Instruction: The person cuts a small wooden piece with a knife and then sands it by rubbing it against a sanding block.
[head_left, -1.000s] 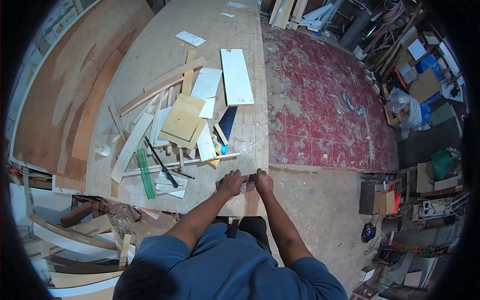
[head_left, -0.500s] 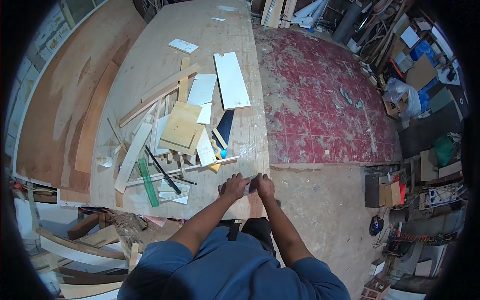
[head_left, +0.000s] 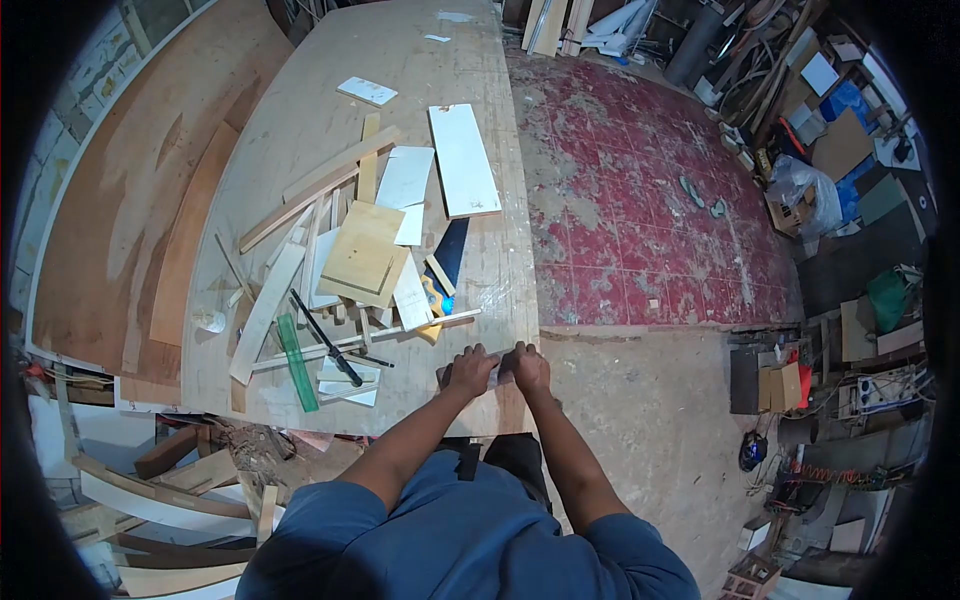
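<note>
At the near right corner of the workbench, my left hand and my right hand are side by side, fingers curled round a dark brown flat strip. One end of the strip shows past my left hand; whether it is wood or sandpaper I cannot tell. Under my hands lies a reddish-brown patch of wood. Just beyond, a handsaw with a dark blade and a yellow-and-blue handle lies partly under thin wood pieces.
A pile of offcuts, topped by a square plywood piece, covers the bench's middle. Nearby lie a green translucent strip, a black rod-like tool and a white board. Right of the bench, red flooring meets bare concrete.
My hands have shifted very slightly at the bench corner, still on the brown strip. The things on the bench lie as before.
</note>
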